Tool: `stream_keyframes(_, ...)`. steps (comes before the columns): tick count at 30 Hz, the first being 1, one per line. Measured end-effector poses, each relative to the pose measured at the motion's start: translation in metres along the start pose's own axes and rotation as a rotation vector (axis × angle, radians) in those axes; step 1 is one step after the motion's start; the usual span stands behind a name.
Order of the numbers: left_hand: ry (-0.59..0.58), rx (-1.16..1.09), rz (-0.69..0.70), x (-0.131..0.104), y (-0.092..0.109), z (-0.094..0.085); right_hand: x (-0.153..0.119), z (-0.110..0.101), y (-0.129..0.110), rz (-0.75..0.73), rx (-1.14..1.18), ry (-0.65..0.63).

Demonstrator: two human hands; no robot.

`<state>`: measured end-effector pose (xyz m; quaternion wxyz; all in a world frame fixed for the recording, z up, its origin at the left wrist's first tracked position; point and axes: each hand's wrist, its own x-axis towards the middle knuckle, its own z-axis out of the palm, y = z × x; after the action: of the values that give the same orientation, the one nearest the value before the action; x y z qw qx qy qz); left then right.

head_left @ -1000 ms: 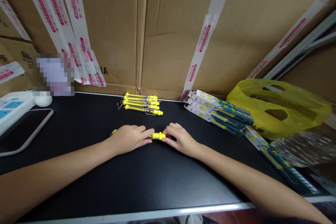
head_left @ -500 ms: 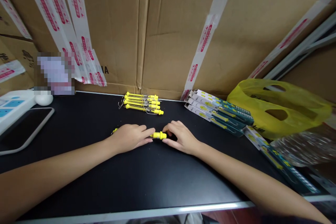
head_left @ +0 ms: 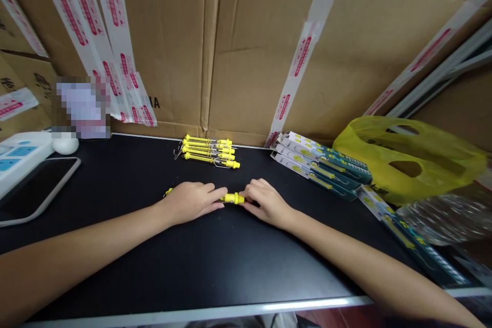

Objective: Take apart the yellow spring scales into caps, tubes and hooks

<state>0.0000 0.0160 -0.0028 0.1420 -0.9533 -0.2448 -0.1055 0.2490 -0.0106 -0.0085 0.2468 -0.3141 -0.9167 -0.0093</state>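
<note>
A yellow spring scale (head_left: pixel 232 198) lies level, low over the black tabletop in the middle. My left hand (head_left: pixel 192 201) is closed round its body and hides most of it; only a bit of yellow shows behind the wrist. At the scale's right-hand end, my right hand (head_left: pixel 265 201) pinches the yellow tip between thumb and fingers. Beyond the hands, several more yellow spring scales (head_left: pixel 209 151) with metal hooks lie side by side in a row near the cardboard.
Several printed boxes (head_left: pixel 315 164) are stacked at the right, with another box (head_left: pixel 413 236) nearer me. Beside them sit a yellow plastic bag (head_left: pixel 407 156) and clear plastic wrap (head_left: pixel 446 215). A phone (head_left: pixel 36 192) and a white power strip (head_left: pixel 23 151) lie at the left. Cardboard (head_left: pixel 172 46) walls the back.
My right thumb and fingers have closed onto the yellow end of the spring scale; they were apart around it before. My left hand has stayed in place.
</note>
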Motion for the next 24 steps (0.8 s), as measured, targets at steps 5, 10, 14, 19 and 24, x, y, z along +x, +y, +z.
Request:
stream_keyframes(5,-0.031,0.008,-0.011,0.0003,0.0006,-0.0009,0.0001,-0.0021,-0.0012,0.128,0.029,-0.052)
stream_keyframes(10,-0.025,-0.005,-0.005,0.0008,0.0002,-0.0014,0.0025,-0.0027,-0.0013,0.094,0.01,-0.122)
stream_keyframes(14,-0.025,-0.015,-0.011,0.0006,0.0,-0.0008,0.003,-0.0012,-0.0002,0.082,0.025,-0.103)
stream_keyframes(19,-0.039,-0.007,-0.016,0.0005,0.0002,-0.0016,0.0016,0.0007,0.0,0.067,0.042,-0.045)
stream_keyframes(24,-0.003,-0.032,-0.002,0.0005,-0.0002,-0.0015,0.0001,0.0018,-0.0001,0.002,-0.003,-0.006)
